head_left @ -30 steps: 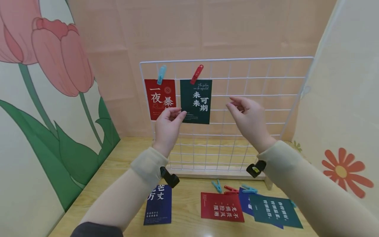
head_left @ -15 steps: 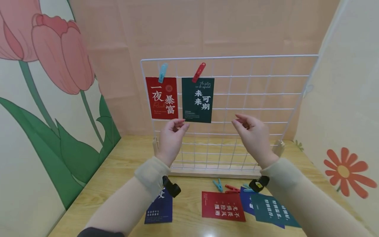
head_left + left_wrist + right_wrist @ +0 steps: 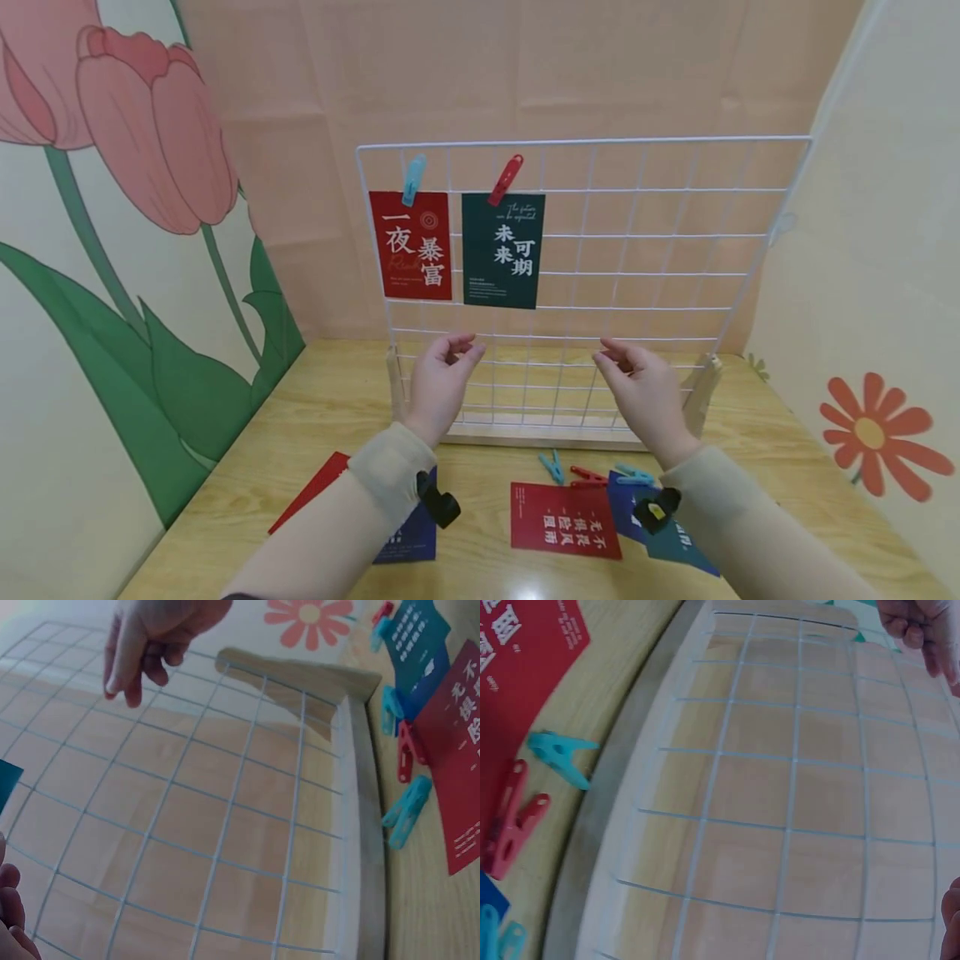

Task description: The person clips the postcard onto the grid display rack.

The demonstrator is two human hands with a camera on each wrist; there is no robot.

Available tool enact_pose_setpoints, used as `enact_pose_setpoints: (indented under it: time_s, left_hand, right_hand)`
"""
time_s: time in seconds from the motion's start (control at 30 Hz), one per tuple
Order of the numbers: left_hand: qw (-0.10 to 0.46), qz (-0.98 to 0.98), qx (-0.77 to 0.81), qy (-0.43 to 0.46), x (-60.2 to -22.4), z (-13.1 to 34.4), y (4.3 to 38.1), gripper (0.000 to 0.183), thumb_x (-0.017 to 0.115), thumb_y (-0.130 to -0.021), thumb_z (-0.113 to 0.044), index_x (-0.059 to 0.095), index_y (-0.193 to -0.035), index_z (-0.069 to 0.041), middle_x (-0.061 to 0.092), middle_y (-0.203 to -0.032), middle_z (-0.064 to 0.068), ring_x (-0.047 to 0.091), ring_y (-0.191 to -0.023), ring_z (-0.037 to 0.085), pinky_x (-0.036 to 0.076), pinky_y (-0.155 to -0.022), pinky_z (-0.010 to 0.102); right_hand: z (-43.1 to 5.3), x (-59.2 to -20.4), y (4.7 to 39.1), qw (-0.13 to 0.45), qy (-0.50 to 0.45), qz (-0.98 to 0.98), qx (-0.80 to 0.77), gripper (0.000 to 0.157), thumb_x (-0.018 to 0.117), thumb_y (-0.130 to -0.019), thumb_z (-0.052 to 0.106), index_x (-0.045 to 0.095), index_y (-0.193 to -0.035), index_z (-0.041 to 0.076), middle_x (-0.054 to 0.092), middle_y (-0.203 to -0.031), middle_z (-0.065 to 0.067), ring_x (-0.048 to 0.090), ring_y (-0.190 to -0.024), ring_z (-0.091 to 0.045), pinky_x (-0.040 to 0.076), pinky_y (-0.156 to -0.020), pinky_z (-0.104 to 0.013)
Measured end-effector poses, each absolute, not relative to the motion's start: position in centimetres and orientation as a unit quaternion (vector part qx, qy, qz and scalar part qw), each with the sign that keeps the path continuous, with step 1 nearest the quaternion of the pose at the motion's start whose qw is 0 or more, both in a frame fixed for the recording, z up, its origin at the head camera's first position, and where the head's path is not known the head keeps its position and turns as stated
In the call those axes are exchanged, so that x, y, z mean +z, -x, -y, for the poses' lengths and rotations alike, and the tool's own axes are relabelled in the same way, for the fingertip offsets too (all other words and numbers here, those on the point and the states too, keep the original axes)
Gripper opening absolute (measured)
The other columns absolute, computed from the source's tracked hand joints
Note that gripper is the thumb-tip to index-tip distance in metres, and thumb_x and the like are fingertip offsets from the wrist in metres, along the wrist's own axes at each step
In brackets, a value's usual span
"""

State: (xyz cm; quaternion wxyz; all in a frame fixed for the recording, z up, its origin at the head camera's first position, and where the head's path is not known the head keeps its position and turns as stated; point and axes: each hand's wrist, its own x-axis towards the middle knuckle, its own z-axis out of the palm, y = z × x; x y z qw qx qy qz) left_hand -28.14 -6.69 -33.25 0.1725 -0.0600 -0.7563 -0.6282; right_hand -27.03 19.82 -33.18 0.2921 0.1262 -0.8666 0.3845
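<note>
In the head view, my left hand (image 3: 438, 382) is in front of the lower left part of a white wire grid rack (image 3: 637, 191). Level with it on the right is my right hand (image 3: 647, 398). The fingers of both are loosely bent and hold nothing. Above my left hand hang two cards on the grid. The red card (image 3: 397, 265) is held by a light blue clip (image 3: 413, 180), and the dark green card (image 3: 481, 250) beside it by a red clip (image 3: 506, 179). The right wrist view catches my left hand (image 3: 930, 630) at its top right.
On the wooden table lie a red card (image 3: 528, 525), a blue card (image 3: 420, 533), another red card (image 3: 311, 492) partly under my left sleeve, and overlapping blue and green cards (image 3: 678, 548). Two blue clips and a red clip (image 3: 588, 477) lie before the rack's wooden base (image 3: 540, 435).
Both hands have lowered from the height of the hung cards to below them. The two hung cards stay in place on the grid. A red card at left has come into sight.
</note>
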Motion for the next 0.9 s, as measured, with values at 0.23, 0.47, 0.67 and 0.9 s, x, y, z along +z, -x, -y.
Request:
enact_pose_setpoints:
  time_s: [0.23,0.47,0.67,0.9]
  left_hand:
    - [0.158,0.760,-0.628,0.051,-35.3,6.4,28.2,0.024,0.068,-0.090,-0.034,0.067,-0.110,-0.021,0.063,-0.100,-0.005,0.053,-0.088,0.019,0.047,-0.074,0.034]
    - [0.137,0.764,-0.629,0.037,-37.7,6.3,27.9,0.023,0.071,-0.088,-0.030,0.068,-0.108,-0.017,0.063,-0.098,-0.003,0.054,-0.087,0.018,0.046,-0.074,0.033]
    - [0.109,0.767,-0.632,0.028,-39.9,6.3,27.5,0.021,0.069,-0.089,-0.025,0.067,-0.107,-0.014,0.063,-0.095,-0.001,0.055,-0.086,0.017,0.046,-0.073,0.032]
    - [0.081,0.777,-0.625,0.016,-42.6,5.8,27.1,0.025,0.070,-0.089,-0.025,0.067,-0.108,-0.009,0.063,-0.091,0.000,0.057,-0.083,0.016,0.047,-0.072,0.031]
  right_hand:
    - [-20.4,-35.9,26.4,0.243,-0.089,0.882,0.393,0.045,0.056,-0.097,0.040,0.062,-0.124,0.005,0.068,-0.106,-0.009,0.059,-0.085,-0.019,0.048,-0.061,-0.025]
    - [-21.3,-38.5,25.9,0.179,-0.060,0.902,0.389,0.047,0.055,-0.096,0.043,0.059,-0.129,0.009,0.067,-0.111,-0.009,0.061,-0.094,-0.023,0.050,-0.070,-0.032]
    - [-22.1,-40.6,25.9,0.135,-0.044,0.917,0.372,0.045,0.060,-0.095,0.038,0.060,-0.128,0.007,0.067,-0.110,-0.010,0.061,-0.094,-0.024,0.051,-0.073,-0.034]
    - [-23.3,-42.7,25.7,0.078,-0.030,0.928,0.362,0.041,0.065,-0.093,0.028,0.061,-0.125,0.003,0.067,-0.109,-0.012,0.063,-0.092,-0.024,0.054,-0.077,-0.039]
